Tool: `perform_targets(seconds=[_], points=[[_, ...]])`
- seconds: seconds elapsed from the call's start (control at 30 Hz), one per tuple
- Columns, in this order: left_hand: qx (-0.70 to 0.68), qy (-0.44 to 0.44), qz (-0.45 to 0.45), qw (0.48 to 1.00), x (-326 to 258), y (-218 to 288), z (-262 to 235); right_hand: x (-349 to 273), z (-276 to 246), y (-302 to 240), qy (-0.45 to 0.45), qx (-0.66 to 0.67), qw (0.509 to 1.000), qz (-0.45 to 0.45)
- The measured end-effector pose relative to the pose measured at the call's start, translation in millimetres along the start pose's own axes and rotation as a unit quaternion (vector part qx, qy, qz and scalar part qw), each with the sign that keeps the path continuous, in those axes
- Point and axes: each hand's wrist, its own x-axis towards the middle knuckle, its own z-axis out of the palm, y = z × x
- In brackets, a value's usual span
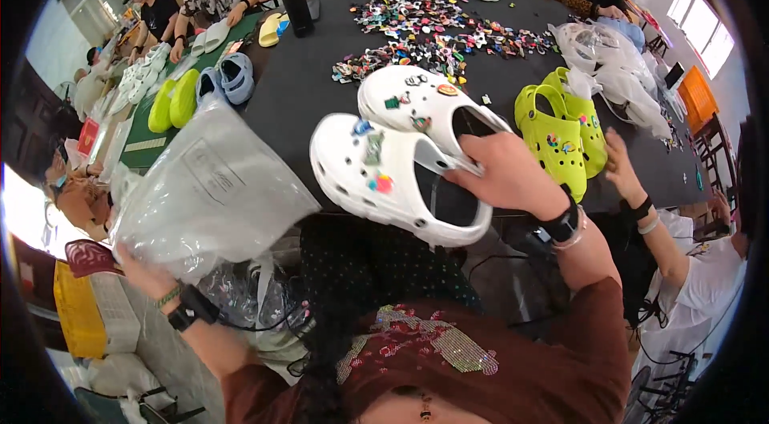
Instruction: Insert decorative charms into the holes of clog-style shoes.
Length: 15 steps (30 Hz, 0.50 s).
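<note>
A pair of white clogs [352, 175] is pinched together at the inner sides by my right hand [517, 175], over the near edge of the black table. Colourful shoe charms [383, 183] sit in the holes on both toes. On the left, my left hand [144, 268] grips a frosted clear plastic bag [216, 191] by its lower left edge; most of those fingers are behind the plastic. The bag is tilted, its right corner close to the clogs but apart from them.
Loose charms [432, 27] spread over the black table [296, 95]. Lime clogs [553, 135] stand at right by a co-worker's hand [623, 167]. Crumpled plastic bags [617, 63] lie behind them. Blue-grey clogs [235, 78], green clogs [172, 99] and a black bottle [295, 6] are at left. Several people sit around.
</note>
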Motion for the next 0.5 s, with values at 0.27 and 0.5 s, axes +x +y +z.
perform_targets(seconds=[0.27,0.5], points=[[0.143,0.122,0.076,0.979,-38.8,55.4,-38.5,111.1,71.6,-33.9,0.054,0.04,0.995,0.078],[-0.151,0.174,0.048,0.972,-83.9,118.5,-19.0,133.3,127.8,-49.9,0.016,0.012,0.997,0.074]])
